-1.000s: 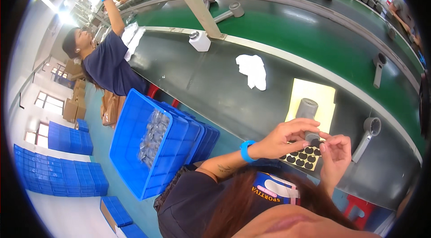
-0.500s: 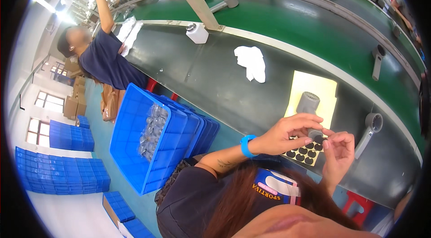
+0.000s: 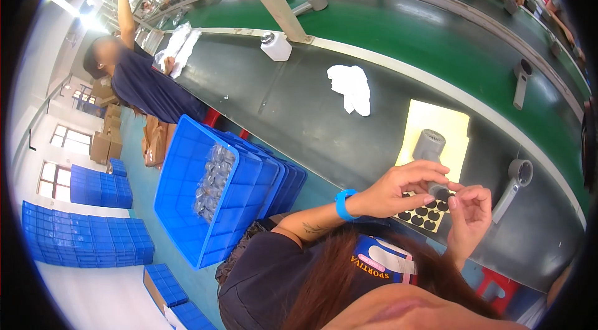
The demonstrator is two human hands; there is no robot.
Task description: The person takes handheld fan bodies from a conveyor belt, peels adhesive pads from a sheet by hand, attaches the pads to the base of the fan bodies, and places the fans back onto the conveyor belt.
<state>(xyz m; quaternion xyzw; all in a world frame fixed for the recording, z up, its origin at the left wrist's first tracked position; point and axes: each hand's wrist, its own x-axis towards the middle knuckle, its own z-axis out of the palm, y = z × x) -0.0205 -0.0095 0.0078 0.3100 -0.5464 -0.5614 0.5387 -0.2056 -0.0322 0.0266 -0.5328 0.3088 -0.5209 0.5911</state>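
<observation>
A grey handheld appliance shaped like a hair dryer (image 3: 430,143) lies with its round grilled head on a yellow sheet (image 3: 436,119), its handle end toward me. My left hand (image 3: 402,190) is closed round the handle end, fingers over the top and thumb beneath. At that end, a black round sticker (image 3: 443,194) shows between my hands. My right hand (image 3: 470,215) pinches at the sticker's edge with thumb and forefinger; the exact contact is partly hidden. Below my left hand, rows of black round stickers (image 3: 430,213) sit on a pale backing sheet.
Another grey appliance (image 3: 516,180) lies right of my hands. A white cloth (image 3: 351,89) and white bottle (image 3: 276,47) are on the dark table (image 3: 299,106). Blue crates (image 3: 187,218) stand left, holding clear-wrapped parts. Beyond runs a green conveyor (image 3: 398,37); a co-worker (image 3: 149,84) is far left.
My hands keep nearly the same hold at the handle end. The far-left co-worker's raised arm has shifted left. Another person's hands have appeared over the parts at the upper right.
</observation>
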